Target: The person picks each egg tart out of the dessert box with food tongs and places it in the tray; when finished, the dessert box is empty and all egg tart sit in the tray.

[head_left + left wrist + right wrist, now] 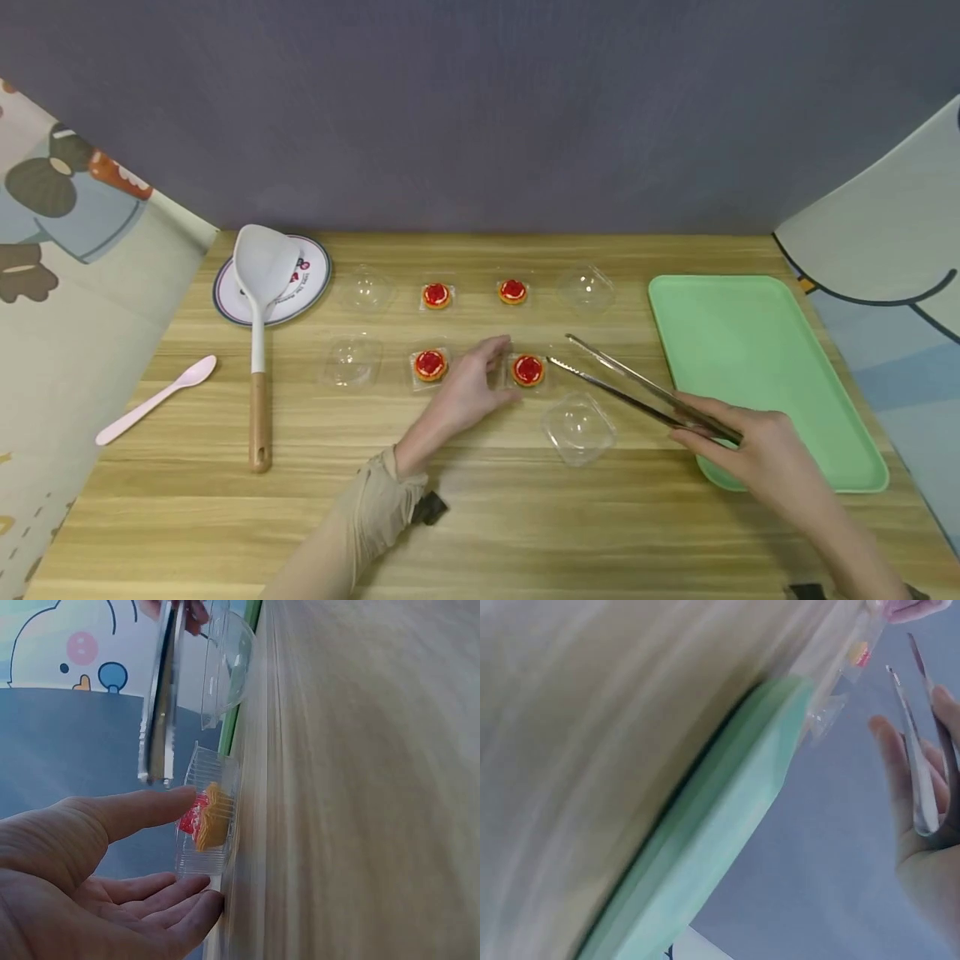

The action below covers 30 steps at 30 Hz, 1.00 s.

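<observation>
My left hand [472, 383] is beside a small red-topped tart [528, 370] in a clear plastic box base. Its thumb and fingers are spread toward the box's left side; whether they touch it I cannot tell. In the left wrist view the tart [212, 817] shows a yellow crust through the clear wall. My right hand [757, 442] holds metal tongs [630, 387], whose tips are apart and near that tart's right side. A domed clear lid [579, 429] lies just below the tongs. Three more tarts, one of them the near-left tart [431, 365], sit on clear bases.
A green tray [757, 358] lies at the right, partly under the right hand. At the left a white spatula [258, 350] with a wooden handle rests on a round plate [318, 279]. A pink spoon [157, 400] lies farther left. More clear lids [352, 362] stand around the tarts.
</observation>
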{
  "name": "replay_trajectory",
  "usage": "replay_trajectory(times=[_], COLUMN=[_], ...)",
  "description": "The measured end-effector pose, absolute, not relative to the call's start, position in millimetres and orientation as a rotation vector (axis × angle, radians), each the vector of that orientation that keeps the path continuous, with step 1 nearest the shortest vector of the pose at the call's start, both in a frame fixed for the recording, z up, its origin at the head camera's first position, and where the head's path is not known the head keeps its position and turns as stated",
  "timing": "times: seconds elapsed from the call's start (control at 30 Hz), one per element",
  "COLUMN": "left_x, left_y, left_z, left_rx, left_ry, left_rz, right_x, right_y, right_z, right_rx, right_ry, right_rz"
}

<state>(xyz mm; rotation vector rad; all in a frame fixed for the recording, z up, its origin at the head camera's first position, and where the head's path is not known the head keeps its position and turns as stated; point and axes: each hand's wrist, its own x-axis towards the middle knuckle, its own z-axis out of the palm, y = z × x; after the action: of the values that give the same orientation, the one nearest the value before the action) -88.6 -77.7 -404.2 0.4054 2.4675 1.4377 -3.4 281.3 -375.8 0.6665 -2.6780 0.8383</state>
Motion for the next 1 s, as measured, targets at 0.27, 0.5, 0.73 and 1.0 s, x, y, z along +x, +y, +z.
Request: replay_trajectory(times=[0.27,0.5,0.73,1.0], left_x=[-88.2,-88.6,-88.5,-88.8], left_y=[-76.9,-76.5,-76.8,-76.5], left_z=[-403.5,-404.8,-405.7,-406.9], left_rx=[0.357,0.305,0.288,0.294], left_ry=[2.481,2.423,2.406,2.39], left_rz=[1.469,1.53,1.556,1.594], right_x=[-6.9,-10.1,-8.2,-15.4], right_y=[280.8,273.6,268.6,260.9], right_z=[-363.8,-356.9,-352.5,-348.7], right_rx=[0.658,0.636,0.536,0.638], right_ry=[-2.683,-2.689,-2.71,-2.738], right_rz=[0.812,0.761,0.803,0.758])
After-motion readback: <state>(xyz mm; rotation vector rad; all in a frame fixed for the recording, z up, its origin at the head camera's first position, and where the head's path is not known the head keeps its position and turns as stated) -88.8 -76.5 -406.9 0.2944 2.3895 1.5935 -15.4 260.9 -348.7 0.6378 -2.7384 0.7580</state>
